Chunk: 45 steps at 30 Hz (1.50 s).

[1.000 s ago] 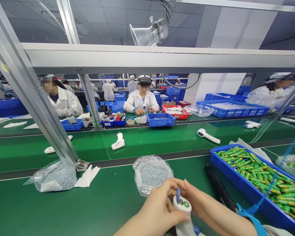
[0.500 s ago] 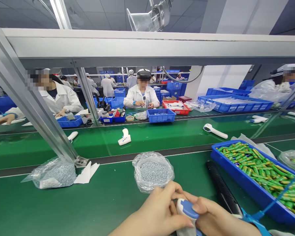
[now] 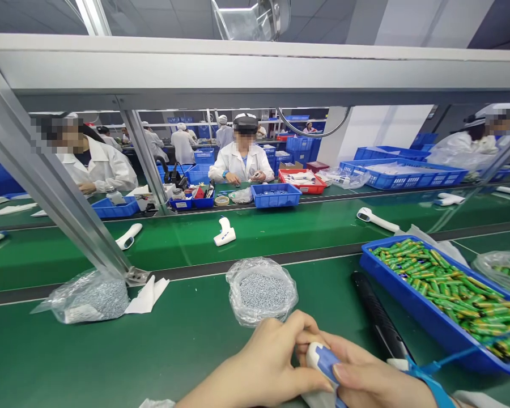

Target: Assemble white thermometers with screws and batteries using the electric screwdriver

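Note:
A white and blue handheld thermometer (image 3: pixel 325 360) is held low in front of me, tilted, its lower part cut off by the frame edge. My left hand (image 3: pixel 276 354) wraps its fingers and thumb round the far and left sides. From the right, my right hand (image 3: pixel 368 368) grips it with the thumb pressed on the blue part. Just beyond my hands, an open clear plastic bag of small silvery metal pieces (image 3: pixel 262 292) stands on the green bench. To the right of my right hand lies a long black tool (image 3: pixel 378 317). A blue strap (image 3: pixel 433 385) circles my right wrist.
A blue tray of green batteries (image 3: pixel 446 289) occupies the right side. At left sit another clear bag (image 3: pixel 97 297) and white paper (image 3: pixel 148 296) by a metal post (image 3: pixel 80 215). Several thermometers lie on the green conveyor belt (image 3: pixel 272 238). A co-worker (image 3: pixel 242 158) sits across it.
The thermometer in my hands has tilted slightly, with both hands still round it. Thermometers on the belt have shifted right. The view has moved a little.

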{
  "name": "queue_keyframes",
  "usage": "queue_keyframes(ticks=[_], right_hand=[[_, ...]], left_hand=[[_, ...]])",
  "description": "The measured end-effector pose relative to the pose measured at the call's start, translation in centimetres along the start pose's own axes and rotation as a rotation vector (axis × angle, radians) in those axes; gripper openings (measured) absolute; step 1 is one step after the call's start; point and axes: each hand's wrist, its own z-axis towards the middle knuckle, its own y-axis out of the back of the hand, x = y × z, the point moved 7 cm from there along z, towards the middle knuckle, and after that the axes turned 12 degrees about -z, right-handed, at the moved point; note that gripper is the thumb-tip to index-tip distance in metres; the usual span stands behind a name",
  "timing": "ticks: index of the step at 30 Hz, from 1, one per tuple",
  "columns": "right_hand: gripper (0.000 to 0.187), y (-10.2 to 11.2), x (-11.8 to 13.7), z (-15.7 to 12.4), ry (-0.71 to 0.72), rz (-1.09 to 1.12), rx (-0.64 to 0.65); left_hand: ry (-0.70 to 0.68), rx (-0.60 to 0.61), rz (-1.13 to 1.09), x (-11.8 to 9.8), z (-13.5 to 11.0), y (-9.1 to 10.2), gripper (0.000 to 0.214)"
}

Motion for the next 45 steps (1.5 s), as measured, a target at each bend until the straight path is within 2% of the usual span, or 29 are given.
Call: queue_keyframes(ticks=[2, 5, 8, 9, 11, 13, 15, 18, 20, 23, 25, 27, 29, 30, 31, 33, 35, 38, 41, 45], right_hand=[[0.051, 0.1, 0.0, -0.1, 0.001, -0.111, -0.056], [0.065, 0.5, 0.3, -0.4, -0.018, -0.466, -0.126], [0.074, 0.4, 0.8, -0.5, 0.021, -0.742, -0.038], [0.074, 0.4, 0.9, -0.5, 0.034, -0.747, -0.003], [0.074, 0.8, 0.6, -0.5, -0.002, -0.62, 0.013], [0.081, 1.4, 0.3, -0.3, -0.091, -0.397, -0.035], [0.087, 1.8, 0.9, -0.2, -0.124, -0.281, -0.112], [0.083, 2.4, 3.6, -0.2, -0.023, -0.378, -0.335], [0.082, 2.4, 5.2, -0.4, 0.023, -0.457, -0.467], [0.083, 2.6, 5.9, -0.6, 0.023, -0.512, -0.542], [0.081, 3.0, 5.7, -0.5, 0.031, -0.52, -0.504], [0.073, 4.0, 5.4, 0.1, 0.043, -0.551, -0.413], [0.065, 5.8, 5.1, 1.2, 0.015, -0.616, -0.332], [0.063, 7.2, 5.0, 2.0, -0.013, -0.652, -0.332], [0.061, 8.9, 5.0, 2.8, -0.048, -0.684, -0.358], [0.057, 12.6, 5.5, 4.5, -0.049, -0.739, -0.505], [0.051, 15.7, 6.1, 6.1, -0.002, -0.782, -0.629], [0.045, 18.6, 5.6, 8.1, 0.027, -0.89, -0.721], [0.039, 19.0, 4.5, 10.4, -0.005, -1.096, -0.658], [0.038, 17.0, 5.3, 15.1, 0.053, -1.48, -0.499]], left_hand=[[-0.006, -0.002, 0.011, -0.1, 0.0, 0.1, 0.042], [0.02, 0.001, 0.03, 0.1, -0.4, 0.6, 0.045], [0.031, -0.014, 0.019, 0.1, -1.5, 1.8, 0.048], [0.005, -0.046, 0.031, -0.2, -1.9, 2.5, 0.048], [-0.094, -0.12, 0.022, -1.3, -3.0, 4.1, 0.051], [-0.186, -0.143, -0.075, -2.5, -4.0, 5.4, 0.051], [-0.225, -0.152, -0.131, -3.4, -4.5, 6.5, 0.052], [-0.199, -0.206, -0.044, -4.2, -4.5, 7.6, 0.058], [-0.18, -0.243, -0.014, -4.4, -4.2, 8.0, 0.053], [-0.176, -0.292, -0.028, -4.1, -3.9, 8.5, 0.043], [-0.156, -0.306, -0.057, -3.7, -3.8, 8.9, 0.043], [-0.107, -0.328, -0.088, -3.1, -3.7, 9.4, 0.043], [-0.001, -0.363, -0.079, -2.0, -3.3, 9.8, 0.046], [0.07, -0.381, -0.044, -1.3, -3.1, 9.9, 0.049], [0.139, -0.397, 0.019, -0.5, -2.8, 10.0, 0.052], [0.224, -0.393, 0.244, 1.0, -2.1, 9.6, 0.052], [0.228, -0.36, 0.479, 2.3, -1.3, 8.8, 0.044], [0.214, -0.326, 0.618, 4.7, -0.2, 7.5, 0.029], [0.211, -0.307, 0.652, 6.5, 0.5, 6.6, 0.023], [0.2, -0.309, 0.698, 8.0, 1.2, 6.3, 0.021]])
